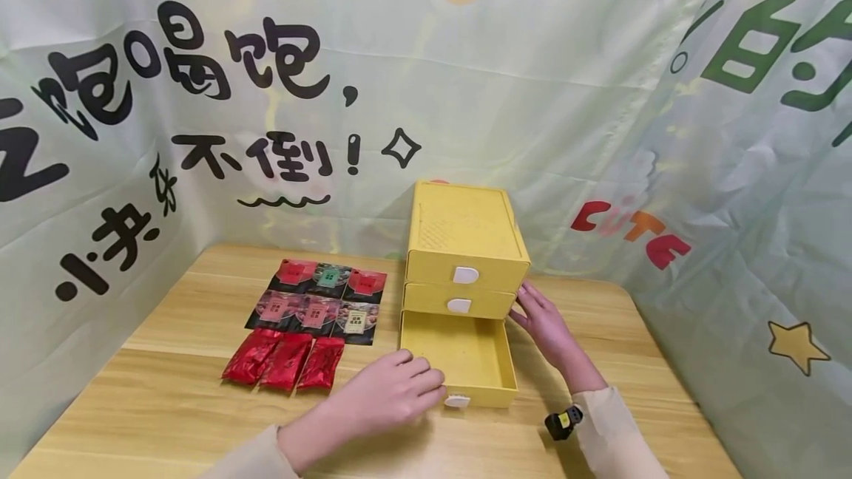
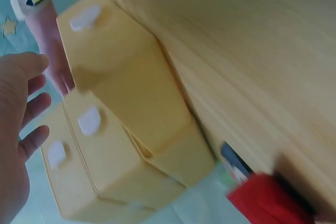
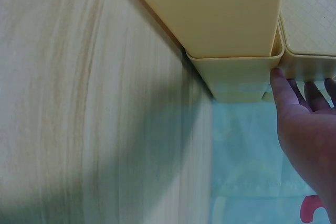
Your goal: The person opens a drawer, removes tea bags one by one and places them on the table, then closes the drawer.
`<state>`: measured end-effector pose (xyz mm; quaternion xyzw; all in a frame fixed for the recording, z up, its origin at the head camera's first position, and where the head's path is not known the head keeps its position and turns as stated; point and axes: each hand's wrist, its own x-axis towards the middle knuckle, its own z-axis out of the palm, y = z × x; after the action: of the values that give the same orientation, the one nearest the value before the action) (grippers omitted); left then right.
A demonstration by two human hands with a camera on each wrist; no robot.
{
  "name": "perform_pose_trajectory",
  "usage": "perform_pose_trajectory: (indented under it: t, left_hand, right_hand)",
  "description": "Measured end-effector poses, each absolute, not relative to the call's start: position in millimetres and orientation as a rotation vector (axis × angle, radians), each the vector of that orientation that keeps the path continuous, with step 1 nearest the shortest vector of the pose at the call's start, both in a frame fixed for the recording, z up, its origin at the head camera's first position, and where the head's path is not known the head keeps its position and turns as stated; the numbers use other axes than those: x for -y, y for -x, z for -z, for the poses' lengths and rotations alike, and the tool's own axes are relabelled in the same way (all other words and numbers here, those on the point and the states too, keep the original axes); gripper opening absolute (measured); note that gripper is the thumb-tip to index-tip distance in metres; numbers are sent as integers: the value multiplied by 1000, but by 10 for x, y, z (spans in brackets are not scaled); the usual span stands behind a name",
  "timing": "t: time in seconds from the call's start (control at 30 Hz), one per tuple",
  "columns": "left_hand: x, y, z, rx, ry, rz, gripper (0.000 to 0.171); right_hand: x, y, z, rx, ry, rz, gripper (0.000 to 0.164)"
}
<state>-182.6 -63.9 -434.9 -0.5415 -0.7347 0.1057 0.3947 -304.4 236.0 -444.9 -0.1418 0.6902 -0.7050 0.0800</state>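
A yellow drawer unit [image 1: 469,224] stands on the table with its bottom drawer [image 1: 459,350] pulled out; the inside of that drawer is bare. The two drawers above it are closed, each with a white tab handle [image 1: 466,275]. In the head view my left hand [image 1: 389,394] overlaps the left part of the open drawer's front. The left wrist view shows the left hand [image 2: 18,114] with loosely bent fingers and nothing in them. My right hand [image 1: 549,324] rests its fingers against the unit's right side; in the right wrist view, the right hand's [image 3: 310,129] fingertips meet the casing.
Left of the unit lie several flat dark sachets [image 1: 316,309] in two rows. Three shiny red packets [image 1: 285,364] form a row in front of them. Printed cloth [image 1: 373,80] hangs behind the wooden table [image 1: 166,390] and at its sides.
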Motion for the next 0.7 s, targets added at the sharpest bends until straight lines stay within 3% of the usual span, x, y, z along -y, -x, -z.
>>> perform_pose_trajectory:
  t: [0.7]
  left_hand:
    - [-18, 1762, 4627, 1848, 1382, -610, 26]
  right_hand:
    - [-2353, 3026, 4444, -2079, 441, 2112, 60]
